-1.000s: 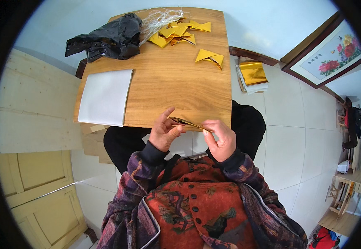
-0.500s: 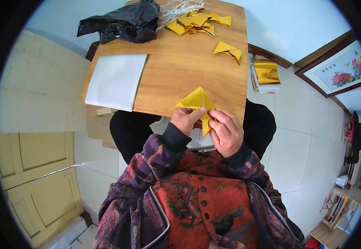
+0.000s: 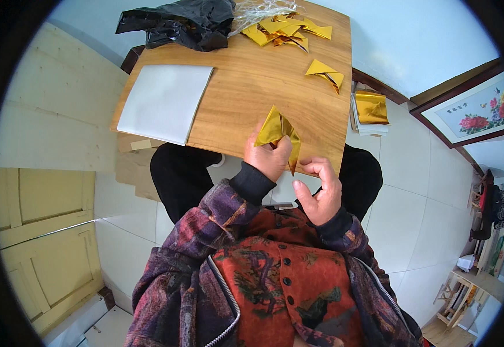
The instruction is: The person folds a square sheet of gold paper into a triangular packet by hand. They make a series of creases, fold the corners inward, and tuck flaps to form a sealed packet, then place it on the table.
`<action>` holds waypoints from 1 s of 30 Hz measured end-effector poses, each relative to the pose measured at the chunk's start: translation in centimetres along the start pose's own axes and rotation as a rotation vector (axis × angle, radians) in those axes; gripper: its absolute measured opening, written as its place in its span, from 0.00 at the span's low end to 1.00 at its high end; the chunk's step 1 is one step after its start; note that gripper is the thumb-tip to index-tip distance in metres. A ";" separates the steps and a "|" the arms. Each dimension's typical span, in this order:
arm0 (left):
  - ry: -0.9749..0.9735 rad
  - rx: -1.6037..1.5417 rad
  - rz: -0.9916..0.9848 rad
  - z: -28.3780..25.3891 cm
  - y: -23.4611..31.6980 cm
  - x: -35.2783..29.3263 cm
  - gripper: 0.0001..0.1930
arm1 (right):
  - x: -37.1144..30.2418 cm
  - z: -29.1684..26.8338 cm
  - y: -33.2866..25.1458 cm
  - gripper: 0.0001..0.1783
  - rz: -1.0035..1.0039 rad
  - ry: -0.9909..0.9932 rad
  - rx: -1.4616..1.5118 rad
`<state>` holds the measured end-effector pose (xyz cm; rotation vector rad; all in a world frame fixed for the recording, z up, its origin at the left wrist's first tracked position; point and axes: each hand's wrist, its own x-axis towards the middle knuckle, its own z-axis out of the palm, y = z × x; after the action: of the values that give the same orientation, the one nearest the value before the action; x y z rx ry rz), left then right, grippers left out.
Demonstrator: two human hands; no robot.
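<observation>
My left hand [image 3: 269,155] is closed on a folded piece of gold foil paper [image 3: 276,128], held up over the table's front edge. One tip of the paper points away from me and a narrow tip hangs down between my hands. Close by on the right, my right hand [image 3: 320,194] is apart from the paper, thumb and fingers spread with nothing between them. Farther back on the wooden table [image 3: 246,87] lies a single folded gold paper piece [image 3: 326,75]. A heap of similar gold pieces [image 3: 287,28] sits at the far edge.
A white paper pad [image 3: 165,104] lies at the table's left. Behind it is a crumpled black plastic bag [image 3: 185,26], with clear plastic wrap [image 3: 258,14] beside it. Right of the table, gold foil sheets [image 3: 371,107] rest on a stack. A framed flower picture [image 3: 477,110] stands at the right wall.
My right hand has let go of the folded paper and moved slightly down, fingers opening. My left hand has turned the paper more upright and lifted it a little away from me.
</observation>
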<state>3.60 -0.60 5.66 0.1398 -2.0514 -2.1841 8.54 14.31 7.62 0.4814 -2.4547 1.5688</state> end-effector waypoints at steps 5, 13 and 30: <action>0.037 0.131 0.152 0.7 1.1 -0.5 0.05 | 0.1 0.5 0.1 0.09 0.057 -0.060 -0.243; 0.003 0.214 0.144 0.3 1.2 -0.7 0.08 | 0.0 1.2 0.5 0.08 -0.020 -0.013 -0.329; -0.490 -0.058 -0.328 -3.1 0.9 0.2 0.13 | 2.1 -1.9 2.3 0.12 0.316 -0.126 0.472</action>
<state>3.92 -3.75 6.37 -0.0825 -2.3440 -2.6923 5.67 16.57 7.13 0.2697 -2.3232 2.3339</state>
